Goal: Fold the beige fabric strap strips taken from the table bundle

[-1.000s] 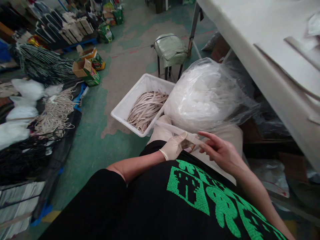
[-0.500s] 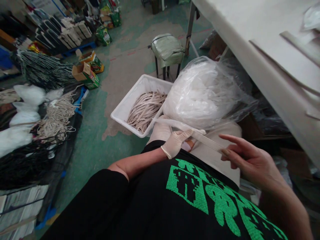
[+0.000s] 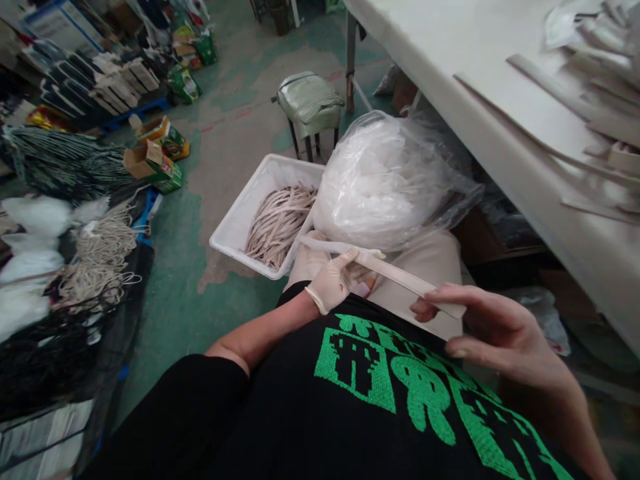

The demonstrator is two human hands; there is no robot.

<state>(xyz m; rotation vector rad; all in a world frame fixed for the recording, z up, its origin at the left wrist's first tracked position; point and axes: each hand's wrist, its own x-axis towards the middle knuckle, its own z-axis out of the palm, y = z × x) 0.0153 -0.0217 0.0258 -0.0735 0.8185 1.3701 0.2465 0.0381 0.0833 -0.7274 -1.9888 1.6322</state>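
My left hand (image 3: 334, 281), in a whitish glove, is closed with its thumb on a flat pale strip (image 3: 400, 277) above my lap. A thin translucent plastic sleeve (image 3: 320, 245) trails from that hand toward the white bin. The strip runs right to my bare right hand (image 3: 495, 327), where it passes between the index finger and the fingers below. My right thumb stands apart from the strip, whose end shows between thumb and index finger. The white bin (image 3: 227, 241) holds many beige strips (image 3: 280, 223). Against it bulges a clear bag (image 3: 380, 180) of white plastic.
A pale table (image 3: 415, 40) on the right carries a heap of flat strips (image 3: 600, 100). Ahead stands a padded stool (image 3: 310, 103). Bundled cords (image 3: 107, 233), white bags (image 3: 35, 247) and opened cartons (image 3: 155, 167) lie on the left.
My right thumb has lifted off the strip, and the fingers have shifted along its end. My left thumb still presses the strip. The whole view has swung slightly right.
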